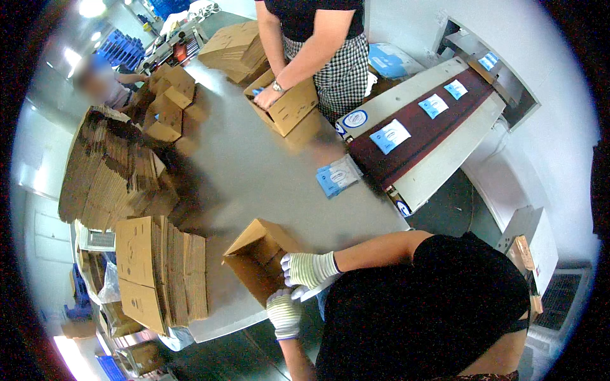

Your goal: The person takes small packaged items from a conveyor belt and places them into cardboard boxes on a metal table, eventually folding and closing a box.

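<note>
Hands in white knit gloves at the table's near edge: right hand (306, 269) grips the wall of an open cardboard box (257, 257); left hand (284, 312), fingers curled, touches a flat white packet (316, 290) beside it.

Belt packets: three flat white-and-blue packets (389, 136) lie in a row on the dark red conveyor belt (381, 162)
Table packets: a small stack of the same packets (338, 175) lies just beside the belt end
Round labels: white with blue ring (354, 119) on the conveyor frame
</note>
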### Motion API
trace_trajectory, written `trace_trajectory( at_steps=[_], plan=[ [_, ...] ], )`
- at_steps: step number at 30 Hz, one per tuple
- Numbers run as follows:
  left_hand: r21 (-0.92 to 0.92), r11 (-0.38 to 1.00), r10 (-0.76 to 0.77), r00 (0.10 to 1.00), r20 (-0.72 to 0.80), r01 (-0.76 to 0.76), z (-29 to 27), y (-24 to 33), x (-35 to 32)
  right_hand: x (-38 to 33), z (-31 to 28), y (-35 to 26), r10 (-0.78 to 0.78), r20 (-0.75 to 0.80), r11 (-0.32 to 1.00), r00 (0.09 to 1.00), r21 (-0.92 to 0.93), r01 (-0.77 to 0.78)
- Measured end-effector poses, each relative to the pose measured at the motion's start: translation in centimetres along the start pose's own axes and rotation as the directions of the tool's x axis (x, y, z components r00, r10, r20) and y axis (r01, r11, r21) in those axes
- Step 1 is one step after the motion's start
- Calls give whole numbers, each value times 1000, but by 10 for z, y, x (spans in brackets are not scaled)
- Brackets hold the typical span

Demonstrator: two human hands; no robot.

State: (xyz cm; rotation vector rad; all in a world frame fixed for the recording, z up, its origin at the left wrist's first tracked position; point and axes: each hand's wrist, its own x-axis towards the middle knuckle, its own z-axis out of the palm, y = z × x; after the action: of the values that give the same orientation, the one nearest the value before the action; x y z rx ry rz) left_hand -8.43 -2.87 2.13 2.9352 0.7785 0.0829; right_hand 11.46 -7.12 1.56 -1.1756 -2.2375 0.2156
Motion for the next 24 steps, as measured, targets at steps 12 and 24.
trace_trajectory(
  at_steps=[12,24],
  plan=[
    [117,993,19,996,92,-30,-3,-9,7,-4,-27,30,63,-222,992,973,121,-36],
    [54,999,4,999,43,-7,1,-11,15,-90,-118,193,831,249,553,498,-257,-793]
  ],
)
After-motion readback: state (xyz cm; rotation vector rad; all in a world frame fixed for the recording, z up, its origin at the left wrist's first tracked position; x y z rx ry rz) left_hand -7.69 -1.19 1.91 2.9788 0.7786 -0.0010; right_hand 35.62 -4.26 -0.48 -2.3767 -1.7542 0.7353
